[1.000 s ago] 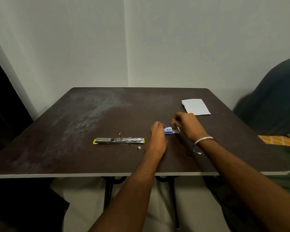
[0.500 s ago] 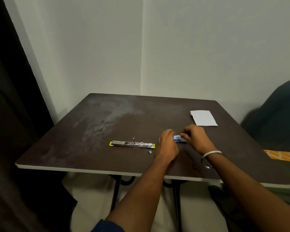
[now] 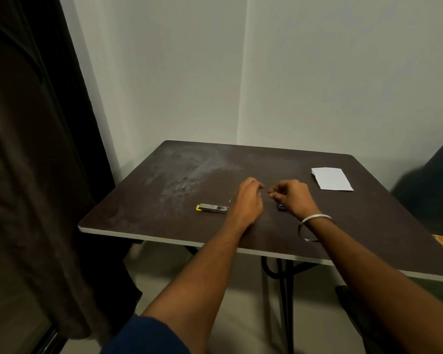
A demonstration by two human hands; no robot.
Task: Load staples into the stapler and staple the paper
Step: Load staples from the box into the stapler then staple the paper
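**Staples could slip in the handover**

Right hand [image 3: 290, 198] pinches something tiny, probably staples; left hand [image 3: 248, 200] has fingers loosely curled, empty. A loose pinch risks dropping them. Stapler [image 3: 212, 208] lies open beside the left hand; paper [image 3: 331, 178] sits far right on the table [image 3: 149, 200].

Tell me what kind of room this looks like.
Probably a plain room in a home, though that is a guess: a worn dark brown folding table pushed into a bare white wall corner, with a dark heavy curtain hanging on the left.
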